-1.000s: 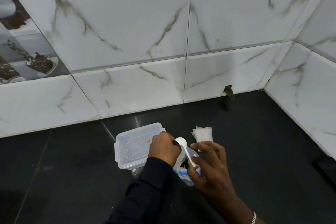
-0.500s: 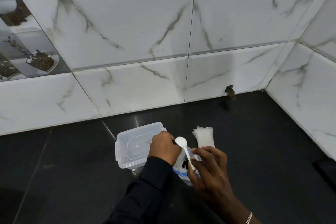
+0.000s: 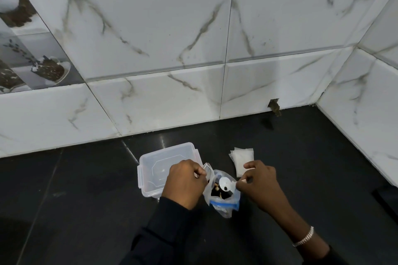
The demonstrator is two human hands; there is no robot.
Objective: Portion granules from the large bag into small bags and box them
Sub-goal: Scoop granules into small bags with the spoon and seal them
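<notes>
The large clear bag (image 3: 224, 205), with a blue zip strip, stands open on the black counter and holds dark granules. My left hand (image 3: 185, 183) pinches a small clear bag (image 3: 207, 169) at the large bag's left rim. My right hand (image 3: 261, 183) grips the handle of a white plastic spoon (image 3: 225, 185); its bowl is inside the large bag's mouth with a few dark granules in it. A clear plastic box (image 3: 155, 168) with clip tabs lies just left of the bag, partly behind my left hand. A stack of empty small bags (image 3: 242, 157) lies beyond my right hand.
White marble-look wall tiles (image 3: 172, 101) rise close behind the box, and another tiled wall (image 3: 366, 131) closes the right side. A small dark fitting (image 3: 274, 108) sits at the wall's foot. A dark object (image 3: 387, 198) shows at the right edge.
The spoon has gone from raised and upright down into the large bag's mouth. My right hand moved right and lower with it. My left hand stays at the bag's rim.
</notes>
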